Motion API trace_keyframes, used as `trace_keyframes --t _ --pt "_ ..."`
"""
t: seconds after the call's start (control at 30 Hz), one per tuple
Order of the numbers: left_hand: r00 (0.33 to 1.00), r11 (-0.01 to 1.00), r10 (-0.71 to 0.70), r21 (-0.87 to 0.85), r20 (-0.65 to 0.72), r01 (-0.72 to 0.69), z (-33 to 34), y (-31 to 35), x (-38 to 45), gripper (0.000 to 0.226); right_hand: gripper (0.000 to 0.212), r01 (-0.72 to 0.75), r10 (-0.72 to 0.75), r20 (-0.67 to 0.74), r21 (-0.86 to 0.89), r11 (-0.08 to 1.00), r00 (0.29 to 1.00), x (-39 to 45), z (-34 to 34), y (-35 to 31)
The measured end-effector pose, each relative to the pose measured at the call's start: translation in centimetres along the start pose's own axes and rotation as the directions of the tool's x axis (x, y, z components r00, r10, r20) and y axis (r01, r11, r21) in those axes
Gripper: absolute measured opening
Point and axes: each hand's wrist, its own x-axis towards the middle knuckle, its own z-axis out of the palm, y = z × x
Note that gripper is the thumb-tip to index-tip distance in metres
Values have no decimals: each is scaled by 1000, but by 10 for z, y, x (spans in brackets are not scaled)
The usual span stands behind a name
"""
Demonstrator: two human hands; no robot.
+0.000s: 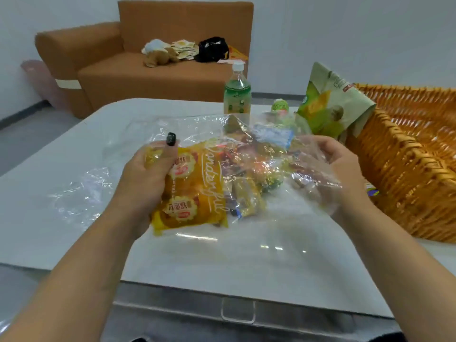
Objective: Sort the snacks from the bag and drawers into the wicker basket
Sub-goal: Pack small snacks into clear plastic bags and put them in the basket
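Green bottle (237, 95) standing behind clear bag (246, 156); green packet (330, 104) leaning in wicker basket (419, 169) beside it. Left hand (145, 178) gripping yellow snack pack (190, 188) inside bag; right hand (338, 164) fingers pinching bag film.

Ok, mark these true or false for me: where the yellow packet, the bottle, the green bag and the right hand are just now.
1. The left hand grips the yellow snack packet. True.
2. The green-labelled bottle lies on its side. False: it stands upright on the table.
3. The green snack bag leans at the wicker basket near its rim. True.
4. The right hand holds the bottle. False: its grip is on the clear plastic bag.
5. The yellow packet is already in the basket. False: it is over the table, in the left hand.
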Motion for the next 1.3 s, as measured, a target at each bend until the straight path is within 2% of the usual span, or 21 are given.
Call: trace_keyframes --t 0.03,0.1,0.13,0.2,0.27,0.33,0.37,0.43,0.53,0.6,0.63,0.67,0.73,0.77,0.8,0.9,0.97,1.03,1.13,1.3 --pt "999 1000 -3 -28 -54 1 -5 1 5 43 29 8 -9 -64 -10 1000 998 3 3 7" --pt "993 995 -27 -99 -116 15 -11 2 11 39 28 56 -96 -134 -272 961 986 4 19 17" --pt "990 991 -43 -129 -133 26 -12 2 12 38 36 128 -175 -80 -409 903 981 3 29 24" --pt "987 985 -64 -167 -147 40 -12 3 13 37 50 283 -263 114 -513 810 958 -1 46 35" --pt "986 982 -68 -182 -150 40 -13 4 13 36 54 334 -187 292 -616 713 938 0 58 49" --pt "988 983 -63 -181 -139 37 -14 5 13 36 55 314 -50 364 -716 623 930 -1 59 59" --pt "990 984 -55 -174 -131 32 -15 6 13 36 54 319 -40 374 -724 612 927 -1 57 62" --pt "992 987 -40 -161 -116 21 -16 8 12 35 42 314 -84 347 -684 659 934 -2 51 56" --pt "994 987 -31 -158 -109 13 -17 10 9 34 40 206 -81 218 -647 734 973 4 40 44" --pt "995 989 -27 -144 -95 13 -17 12 6 34 34 226 -149 172 -646 729 974 7 34 39" --pt "996 991 -22 -135 -85 10 -17 12 4 34 24 230 -187 135 -617 753 973 8 29 37" --pt "997 992 -16 -124 -76 7 -16 12 3 34 18 165 -160 58 -551 818 985 9 24 33" --pt "999 995 -3 -102 -53 -3 -15 13 0 34 23 -118 96 -113 -202 972 989 9 14 18" --pt "999 996 1 -92 -44 -5 -15 12 -1 35 25 -225 228 -122 33 974 966 8 8 12" --pt "999 997 4 -81 -32 -7 -14 12 -3 37 26 -294 321 -97 218 931 942 6 2 6" --pt "1000 999 25 -47 18 -24 -13 10 -11 42 26 -381 425 51 550 744 904 -16 -12 -16" --pt "998 999 39 -28 41 -37 -13 8 -16 44 16 -403 448 100 638 656 888 -31 -19 -25" --pt "998 999 49 -22 42 -48 -13 8 -20 40 12 -411 456 120 668 620 882 -43 -21 -38" --pt "997 998 60 -17 41 -59 -15 9 -25 45 15 -414 419 150 627 660 896 -56 -25 -52" --pt "998 998 56 0 2 -56 -20 13 -31 36 22 -391 434 86 611 688 897 -69 -37 -63"
